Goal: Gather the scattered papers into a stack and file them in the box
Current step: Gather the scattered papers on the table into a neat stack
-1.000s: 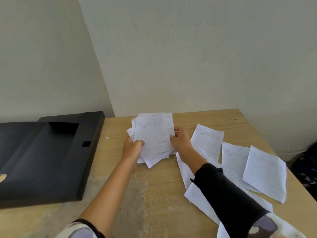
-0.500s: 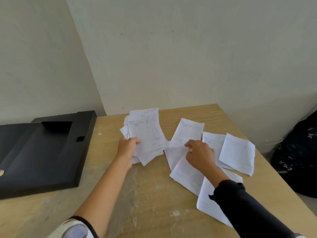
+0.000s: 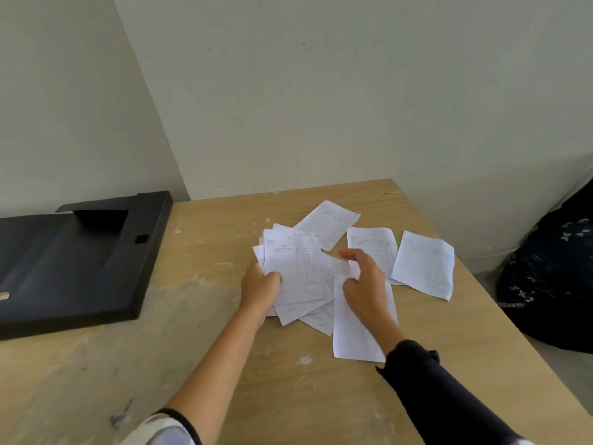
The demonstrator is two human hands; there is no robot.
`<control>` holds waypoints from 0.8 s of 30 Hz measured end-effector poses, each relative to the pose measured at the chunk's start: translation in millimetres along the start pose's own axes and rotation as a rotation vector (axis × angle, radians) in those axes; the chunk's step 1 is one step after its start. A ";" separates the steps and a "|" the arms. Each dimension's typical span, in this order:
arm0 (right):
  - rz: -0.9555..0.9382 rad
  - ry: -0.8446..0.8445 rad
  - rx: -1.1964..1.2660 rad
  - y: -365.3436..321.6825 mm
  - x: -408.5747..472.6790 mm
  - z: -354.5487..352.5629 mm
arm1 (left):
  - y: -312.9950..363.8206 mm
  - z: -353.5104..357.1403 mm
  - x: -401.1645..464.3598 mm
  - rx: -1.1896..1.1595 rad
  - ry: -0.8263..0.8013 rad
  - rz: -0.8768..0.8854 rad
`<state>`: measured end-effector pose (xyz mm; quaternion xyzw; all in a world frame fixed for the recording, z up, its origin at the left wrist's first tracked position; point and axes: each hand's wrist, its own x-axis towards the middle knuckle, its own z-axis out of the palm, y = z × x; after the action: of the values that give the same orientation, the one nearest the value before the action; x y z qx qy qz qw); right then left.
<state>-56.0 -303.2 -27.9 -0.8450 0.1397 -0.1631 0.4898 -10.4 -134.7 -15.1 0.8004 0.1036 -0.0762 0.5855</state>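
Gripping printed forms [image 3: 296, 268], left hand [image 3: 260, 285]; writing unreadable.

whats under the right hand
Loose white sheets lie overlapping on the wooden table beneath the right hand. Its fingers are spread above them. How many sheets lie there, and any print on the covered parts, cannot be seen.

Your papers [image 3: 296, 271] are white with faint grey printed lines and tables. Left of them sits the box [image 3: 80, 261], matte black all over. The table [image 3: 224, 364] under the papers is pale tan woodgrain, scuffed with whitish blotches. Right of the papers, your sleeve [image 3: 449, 403] is solid black; the bag [image 3: 552, 277] beyond is dark navy with small white specks.
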 end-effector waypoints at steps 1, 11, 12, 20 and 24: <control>-0.009 -0.044 -0.066 4.9 -0.8 -8.6 | -1.0 2.2 -0.9 0.044 0.017 0.030; -0.199 -0.243 -0.600 32.3 8.3 -14.0 | 6.1 2.6 -1.0 -0.004 0.061 0.014; -0.217 -0.235 -0.607 31.9 11.1 -10.5 | 6.3 -0.1 0.0 -0.034 0.066 -0.030; -0.233 -0.213 -0.546 30.9 31.6 5.6 | 9.4 -11.3 2.8 -0.017 0.025 -0.098; -0.229 -0.216 -0.514 20.3 46.0 5.7 | 1.5 5.2 -0.7 0.152 0.061 0.085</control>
<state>-13.4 -326.7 -41.9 -0.9640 0.0272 -0.0857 0.2501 -10.7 -140.2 -15.1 0.8481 0.0811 -0.0344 0.5224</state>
